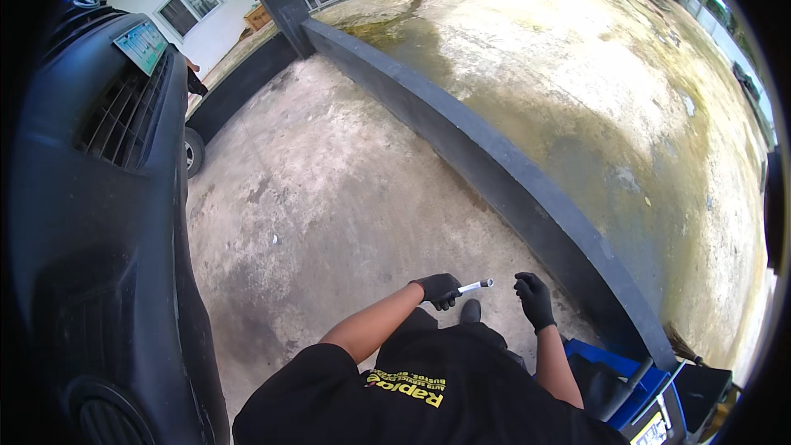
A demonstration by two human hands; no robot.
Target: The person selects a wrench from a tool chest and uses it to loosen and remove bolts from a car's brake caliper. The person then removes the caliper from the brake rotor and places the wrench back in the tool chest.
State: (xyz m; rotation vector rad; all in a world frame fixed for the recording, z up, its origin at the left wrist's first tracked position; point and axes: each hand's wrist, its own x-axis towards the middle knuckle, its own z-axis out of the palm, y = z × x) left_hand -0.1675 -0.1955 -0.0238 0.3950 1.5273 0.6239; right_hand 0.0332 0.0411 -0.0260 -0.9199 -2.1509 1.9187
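Observation:
My left hand [439, 289], in a black glove, is closed around the handle of a socket wrench [472, 287]. Its silver shaft points to the right and ends in a round, hollow socket. My right hand [535, 301], gloved in black too, hovers to the right of that socket without touching it. Its fingers are loosely bent and a little apart, and I see nothing in them. Below the hands a dark shoe [470, 311] stands on the concrete floor [329, 222].
A black vehicle's front bumper [91, 239] fills the left side. A low dark wall [494, 165] runs diagonally along the right. At the lower right stands a blue tool cart [614, 360] with dark items on it. Another person's arm [194, 74] shows behind the vehicle.

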